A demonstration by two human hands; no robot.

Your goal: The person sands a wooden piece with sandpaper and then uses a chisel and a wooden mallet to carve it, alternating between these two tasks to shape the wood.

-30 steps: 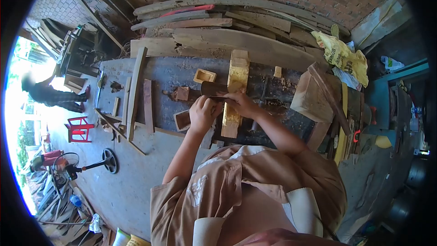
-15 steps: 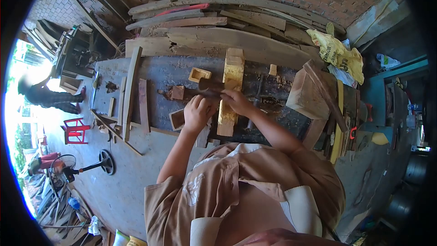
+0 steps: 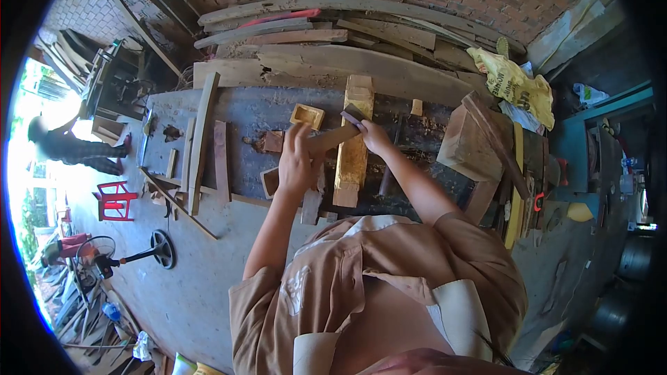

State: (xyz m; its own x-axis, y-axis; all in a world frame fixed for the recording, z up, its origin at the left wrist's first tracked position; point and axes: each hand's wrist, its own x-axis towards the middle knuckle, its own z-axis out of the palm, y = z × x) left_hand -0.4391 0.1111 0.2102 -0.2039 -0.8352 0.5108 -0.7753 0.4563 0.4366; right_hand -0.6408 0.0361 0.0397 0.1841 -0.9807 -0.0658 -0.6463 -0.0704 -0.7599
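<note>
My left hand (image 3: 297,165) is closed around a brown wooden piece (image 3: 331,140), which slants up to the right over the pale yellow beam (image 3: 355,160). In my right hand (image 3: 376,137) is a small dark flat block (image 3: 354,113), pinched near the far end of the wooden piece. Just beyond my left fingers lies a small hollowed wooden box (image 3: 306,117). A second hollowed box (image 3: 269,182) sits left of that hand, partly hidden by it. The small square wood block (image 3: 274,142) rests on the dark workbench (image 3: 243,107).
A big wood block (image 3: 467,142) with a stick (image 3: 497,142) leaning on it stands to the right. Boards (image 3: 278,62) are stacked along the brick wall. A red stool (image 3: 115,200) and a fan (image 3: 97,253) are on the left floor, with a person (image 3: 80,142) beyond.
My hands have moved apart: the left shifted slightly left, the right up and right. The wooden piece has turned so its length shows, and the dark block is now visible in my right hand.
</note>
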